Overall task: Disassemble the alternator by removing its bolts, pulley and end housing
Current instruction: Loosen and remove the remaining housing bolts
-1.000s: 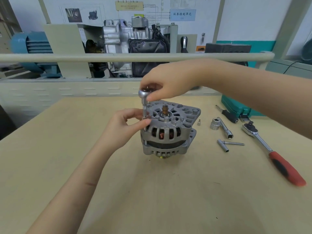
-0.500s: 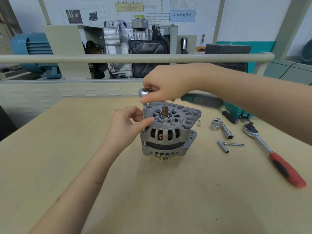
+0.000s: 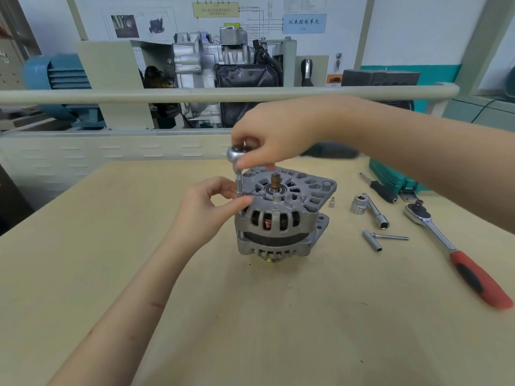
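Ratchet handle [image 3: 328, 153] has swung back behind right hand [image 3: 274, 135] gripping it; left hand [image 3: 207, 210] pinches its extension [image 3: 239, 183].

Both hands [image 3: 204, 210] [image 3: 274, 133] in pinching grip

The alternator [image 3: 281, 215] stands on the table [image 3: 111, 246], near its middle, pulley end down. A small ratchet [image 3: 237, 174] stands upright on the alternator's rim at 9 o'clock. The left hand [image 3: 206, 207] pinches the ratchet's shaft from 9 o'clock; the right hand [image 3: 278, 135] is over the ratchet's head, reaching in from 3 o'clock. At 3 o'clock from the alternator, just beside it, sits a small socket [image 3: 331, 202]. Farther at 3 o'clock lie a large socket [image 3: 358, 204] with a bar [image 3: 376, 213], then a big ratchet [image 3: 457, 252]. At 4 o'clock lie a T-bar [image 3: 373, 240] and a bolt [image 3: 391, 237]. At 2 o'clock lie a screwdriver [image 3: 381, 190] and a tool case [image 3: 395, 176]. Behind the table, at 12 o'clock, runs a rail [image 3: 111, 96].
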`<act>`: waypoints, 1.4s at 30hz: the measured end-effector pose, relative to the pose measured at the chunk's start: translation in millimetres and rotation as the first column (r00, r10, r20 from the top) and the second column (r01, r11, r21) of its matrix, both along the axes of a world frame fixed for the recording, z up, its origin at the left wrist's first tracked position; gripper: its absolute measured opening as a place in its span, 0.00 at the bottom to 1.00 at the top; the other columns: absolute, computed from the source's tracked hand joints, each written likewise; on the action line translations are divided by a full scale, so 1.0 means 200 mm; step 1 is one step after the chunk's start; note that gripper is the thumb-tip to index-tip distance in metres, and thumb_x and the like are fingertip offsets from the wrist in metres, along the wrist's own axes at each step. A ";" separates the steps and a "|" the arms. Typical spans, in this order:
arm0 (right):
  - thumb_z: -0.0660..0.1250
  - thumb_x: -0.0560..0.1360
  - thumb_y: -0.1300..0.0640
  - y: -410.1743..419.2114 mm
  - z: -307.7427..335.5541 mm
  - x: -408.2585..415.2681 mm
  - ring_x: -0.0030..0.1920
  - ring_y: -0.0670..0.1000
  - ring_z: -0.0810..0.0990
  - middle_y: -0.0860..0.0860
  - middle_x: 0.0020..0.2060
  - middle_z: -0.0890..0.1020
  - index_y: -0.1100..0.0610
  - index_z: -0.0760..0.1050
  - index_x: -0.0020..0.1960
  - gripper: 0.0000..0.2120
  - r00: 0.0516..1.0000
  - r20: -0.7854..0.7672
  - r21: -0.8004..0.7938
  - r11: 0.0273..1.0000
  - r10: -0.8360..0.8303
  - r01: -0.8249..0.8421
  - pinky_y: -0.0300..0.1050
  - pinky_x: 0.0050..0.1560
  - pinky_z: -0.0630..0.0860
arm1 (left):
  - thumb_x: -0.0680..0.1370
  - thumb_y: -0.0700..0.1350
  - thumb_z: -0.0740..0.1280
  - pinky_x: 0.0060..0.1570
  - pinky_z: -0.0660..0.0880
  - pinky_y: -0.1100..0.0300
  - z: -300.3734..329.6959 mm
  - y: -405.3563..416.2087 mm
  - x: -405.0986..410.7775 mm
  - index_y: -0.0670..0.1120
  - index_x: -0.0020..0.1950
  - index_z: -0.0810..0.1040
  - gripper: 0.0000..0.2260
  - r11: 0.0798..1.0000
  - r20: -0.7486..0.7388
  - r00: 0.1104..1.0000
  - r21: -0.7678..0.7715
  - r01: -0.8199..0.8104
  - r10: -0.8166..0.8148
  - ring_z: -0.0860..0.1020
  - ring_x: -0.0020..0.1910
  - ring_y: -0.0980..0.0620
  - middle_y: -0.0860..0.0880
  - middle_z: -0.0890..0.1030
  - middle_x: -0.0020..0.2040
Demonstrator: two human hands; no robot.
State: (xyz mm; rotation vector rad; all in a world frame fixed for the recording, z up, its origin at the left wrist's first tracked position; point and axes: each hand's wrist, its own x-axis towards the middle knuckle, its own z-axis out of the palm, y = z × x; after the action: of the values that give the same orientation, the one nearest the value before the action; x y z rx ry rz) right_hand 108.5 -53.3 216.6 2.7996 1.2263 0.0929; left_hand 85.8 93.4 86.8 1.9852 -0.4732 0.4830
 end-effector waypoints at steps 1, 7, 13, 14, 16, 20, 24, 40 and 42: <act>0.60 0.77 0.50 0.00 0.00 0.00 0.33 0.42 0.74 0.43 0.31 0.76 0.60 0.75 0.54 0.15 1.000 -0.003 0.000 1.000 0.013 -0.013 0.26 0.31 0.66 | 0.70 0.44 0.72 0.40 0.67 0.77 0.01 0.01 0.00 0.55 0.37 0.77 0.07 0.999 -0.033 0.998 -0.011 0.053 -0.053 0.75 0.38 0.68 0.59 0.80 0.35; 0.58 0.76 0.43 0.00 -0.01 0.00 0.27 0.47 0.69 0.50 0.27 0.74 0.65 0.73 0.42 0.23 0.998 0.062 0.011 1.000 -0.022 0.021 0.30 0.27 0.65 | 0.68 0.44 0.74 0.35 0.65 0.75 0.01 -0.03 0.00 0.53 0.30 0.72 0.13 0.997 0.074 0.994 0.008 -0.079 0.078 0.74 0.33 0.66 0.58 0.75 0.30; 0.61 0.76 0.53 0.02 0.02 -0.01 0.28 0.37 0.70 0.46 0.31 0.76 0.62 0.77 0.50 0.13 0.999 -0.032 0.018 0.999 0.031 -0.030 0.26 0.31 0.65 | 0.74 0.41 0.69 0.40 0.66 0.77 0.02 -0.01 -0.02 0.55 0.42 0.78 0.08 0.995 -0.006 0.995 0.005 0.095 -0.095 0.75 0.40 0.69 0.60 0.80 0.41; 0.61 0.76 0.53 0.01 0.02 -0.01 0.28 0.38 0.70 0.46 0.32 0.76 0.62 0.77 0.51 0.13 0.998 -0.039 0.023 0.999 0.040 -0.039 0.26 0.31 0.65 | 0.73 0.41 0.69 0.39 0.66 0.77 0.03 0.00 -0.01 0.55 0.40 0.78 0.08 0.995 -0.015 0.995 -0.014 0.098 -0.099 0.75 0.39 0.69 0.59 0.81 0.40; 0.61 0.76 0.48 0.00 0.01 -0.01 0.27 0.40 0.73 0.46 0.28 0.77 0.63 0.77 0.49 0.18 1.000 -0.022 0.036 0.999 0.006 -0.005 0.25 0.30 0.66 | 0.71 0.43 0.72 0.35 0.67 0.77 0.03 -0.02 0.00 0.54 0.35 0.77 0.08 0.999 0.008 0.999 -0.017 0.032 -0.032 0.75 0.35 0.67 0.56 0.80 0.34; 0.60 0.76 0.45 0.00 0.00 -0.01 0.27 0.46 0.69 0.49 0.28 0.76 0.66 0.76 0.48 0.22 0.999 0.021 0.054 0.998 -0.040 0.039 0.28 0.28 0.65 | 0.67 0.45 0.75 0.34 0.66 0.76 0.00 -0.03 0.02 0.54 0.32 0.74 0.11 0.997 0.051 0.997 -0.040 -0.062 0.064 0.73 0.33 0.67 0.58 0.77 0.30; 0.61 0.76 0.53 0.00 0.02 -0.03 0.36 0.46 0.73 0.53 0.41 0.80 0.59 0.75 0.56 0.13 0.999 -0.054 0.054 0.999 0.006 -0.003 0.31 0.35 0.67 | 0.71 0.42 0.71 0.38 0.66 0.79 0.01 0.01 0.01 0.55 0.40 0.79 0.07 0.991 -0.058 0.991 -0.067 0.118 -0.122 0.76 0.39 0.69 0.63 0.81 0.35; 0.59 0.77 0.44 0.01 0.00 -0.01 0.25 0.41 0.72 0.46 0.27 0.76 0.64 0.77 0.50 0.23 0.998 0.033 0.041 0.998 -0.050 0.048 0.26 0.29 0.66 | 0.69 0.44 0.74 0.34 0.67 0.77 0.02 -0.03 0.01 0.51 0.31 0.75 0.10 0.999 0.024 0.999 -0.038 -0.032 0.032 0.74 0.33 0.69 0.58 0.77 0.30; 0.60 0.76 0.45 0.02 0.01 -0.01 0.28 0.39 0.74 0.45 0.28 0.77 0.63 0.77 0.51 0.20 0.999 0.007 0.031 0.999 -0.046 0.045 0.24 0.30 0.66 | 0.68 0.43 0.74 0.35 0.66 0.77 0.02 -0.02 0.01 0.52 0.31 0.75 0.10 0.999 0.044 0.999 -0.046 -0.026 0.028 0.74 0.33 0.70 0.58 0.77 0.31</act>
State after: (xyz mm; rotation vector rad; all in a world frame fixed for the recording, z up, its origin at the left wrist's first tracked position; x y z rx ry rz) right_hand 106.7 -49.8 218.9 2.8485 1.1686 0.1202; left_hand 86.8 88.4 89.9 1.9426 -0.4604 0.5517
